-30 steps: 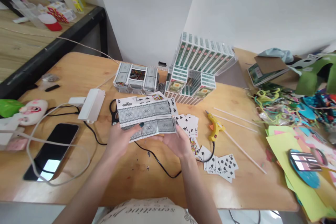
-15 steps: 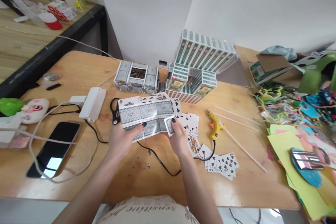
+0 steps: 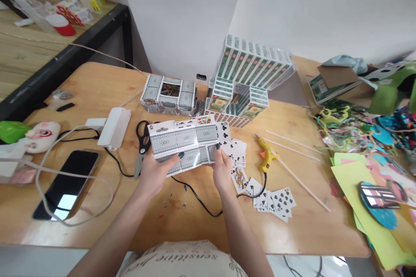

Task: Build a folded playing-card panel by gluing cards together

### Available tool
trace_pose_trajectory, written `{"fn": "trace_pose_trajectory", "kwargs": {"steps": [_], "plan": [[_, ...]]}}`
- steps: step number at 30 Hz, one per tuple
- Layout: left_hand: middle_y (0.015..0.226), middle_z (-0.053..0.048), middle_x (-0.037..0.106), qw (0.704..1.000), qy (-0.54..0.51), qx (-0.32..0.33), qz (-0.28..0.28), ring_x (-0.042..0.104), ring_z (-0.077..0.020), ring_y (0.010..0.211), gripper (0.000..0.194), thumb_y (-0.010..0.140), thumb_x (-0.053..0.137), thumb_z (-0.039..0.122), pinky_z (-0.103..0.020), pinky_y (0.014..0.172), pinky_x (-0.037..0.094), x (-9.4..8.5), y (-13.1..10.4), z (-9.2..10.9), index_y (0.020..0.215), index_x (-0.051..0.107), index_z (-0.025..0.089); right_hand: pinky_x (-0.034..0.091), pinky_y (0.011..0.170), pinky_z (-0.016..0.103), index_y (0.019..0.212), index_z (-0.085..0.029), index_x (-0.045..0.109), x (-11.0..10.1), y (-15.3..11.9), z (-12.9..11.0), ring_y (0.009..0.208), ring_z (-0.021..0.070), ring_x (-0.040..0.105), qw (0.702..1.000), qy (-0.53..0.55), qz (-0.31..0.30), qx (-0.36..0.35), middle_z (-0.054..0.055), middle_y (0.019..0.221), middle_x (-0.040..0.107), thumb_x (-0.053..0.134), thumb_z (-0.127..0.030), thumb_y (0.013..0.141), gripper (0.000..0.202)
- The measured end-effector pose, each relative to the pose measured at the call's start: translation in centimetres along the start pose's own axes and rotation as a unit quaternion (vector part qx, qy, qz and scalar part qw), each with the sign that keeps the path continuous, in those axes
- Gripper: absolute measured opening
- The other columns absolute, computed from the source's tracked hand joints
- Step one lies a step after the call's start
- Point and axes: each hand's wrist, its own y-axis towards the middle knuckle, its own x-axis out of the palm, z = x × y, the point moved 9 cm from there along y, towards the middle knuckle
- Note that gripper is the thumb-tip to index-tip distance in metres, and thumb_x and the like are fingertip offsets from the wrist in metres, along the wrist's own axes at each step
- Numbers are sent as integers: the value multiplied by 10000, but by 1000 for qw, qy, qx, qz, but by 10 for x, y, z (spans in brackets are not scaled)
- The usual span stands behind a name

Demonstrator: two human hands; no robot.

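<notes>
Above the table, a panel of joined playing cards (image 3: pixel 186 140) shows patterned backs, with a strip of card faces along its far edge. My left hand (image 3: pixel 157 170) grips the panel's near left corner, thumb on top. At the panel's right end, my right hand (image 3: pixel 222 168) pinches a single playing card (image 3: pixel 210 153) that lies against the panel; whether it is attached, I cannot tell. Black-handled scissors (image 3: pixel 142 138) lie beyond my left hand. Loose face-up cards (image 3: pixel 238 151) lie right of my right hand, and a fan of spades (image 3: pixel 273 202) is nearer the front.
A box built from cards (image 3: pixel 169 94) stands behind the panel, beside stacked card packs (image 3: pixel 238 99). To the right are a yellow glue gun (image 3: pixel 268 156) and white glue sticks (image 3: pixel 303 185). A phone (image 3: pixel 66 184) and white cable lie left. Craft scraps (image 3: pixel 351 134) crowd the right side.
The panel has shifted slightly right, uncovering more of the scissors. My right hand has moved a little right, and the single card now lies closer in line with the panel.
</notes>
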Motion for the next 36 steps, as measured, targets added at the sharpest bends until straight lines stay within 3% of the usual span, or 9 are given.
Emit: {"fn": "trace_pose_trajectory", "kwargs": {"steps": [2, 7, 9, 12, 17, 22, 29, 33, 36], "plan": [[1057, -82, 705, 1000, 0, -1, 5, 638, -265, 1013, 412, 548, 775, 254, -392, 931, 482, -1, 2, -1, 930, 658, 154, 525, 647, 340, 726, -227, 618, -4, 1, -2, 706, 212, 577, 999, 41, 1, 18, 23, 665, 625, 511, -578, 772, 370], [1074, -83, 697, 1000, -11, -6, 1, 621, -272, 1050, 428, 536, 789, 257, -405, 948, 469, -1, 5, 0, 929, 657, 149, 526, 667, 359, 915, -247, 668, 10, -1, -9, 811, 250, 617, 981, 134, -127, 65, 59, 838, 686, 553, -519, 734, 346], [1067, -86, 700, 1000, -22, -15, -5, 626, -278, 1037, 452, 533, 793, 259, -417, 929, 481, 1, 4, -1, 948, 653, 148, 519, 666, 351, 914, -253, 672, 9, -2, -11, 834, 250, 621, 981, 134, -133, 46, 63, 888, 690, 565, -510, 748, 324], [1055, -86, 706, 1000, -27, -7, -8, 638, -275, 1011, 436, 540, 789, 255, -418, 912, 493, 3, 0, 1, 938, 650, 146, 499, 634, 333, 889, -257, 660, 5, -1, -9, 821, 231, 612, 987, 125, -102, 1, 51, 899, 680, 530, -519, 801, 306], [1010, -74, 720, 999, 12, 38, 6, 661, -257, 957, 388, 588, 749, 226, -407, 897, 507, 6, -9, 9, 958, 659, 152, 371, 485, 278, 670, -217, 548, -11, -2, -15, 562, 160, 462, 995, -24, 11, -96, 1, 551, 489, 419, -552, 866, 409], [983, -75, 729, 998, 15, 51, 15, 672, -249, 930, 325, 620, 727, 241, -384, 858, 533, 10, -14, 6, 929, 679, 152, 237, 477, 257, 589, -225, 295, -17, -5, -27, 510, 104, 264, 975, -142, 81, -149, -52, 542, 286, 335, -532, 903, 440], [946, -75, 738, 996, 56, 50, 37, 681, -255, 911, 268, 660, 700, 267, -374, 835, 545, 14, -26, -3, 899, 689, 146, 211, 493, 274, 593, -238, 282, -19, -15, -36, 497, 119, 274, 924, -268, 170, -214, -50, 507, 301, 285, -471, 921, 402], [1019, -99, 720, 994, 61, 40, 77, 662, -264, 976, 301, 693, 677, 294, -382, 887, 520, 18, -41, -10, 950, 668, 136, 217, 490, 268, 578, -235, 303, -23, -10, -30, 493, 118, 275, 931, -235, 201, -194, -54, 516, 294, 347, -488, 894, 408], [1073, -116, 700, 999, 34, 35, 25, 635, -278, 1035, 342, 719, 663, 345, -398, 911, 504, 25, -47, -21, 989, 654, 136, 270, 500, 248, 627, -227, 347, -32, 3, -18, 508, 112, 298, 962, -101, 206, -146, -64, 555, 305, 399, -511, 864, 374]]}}
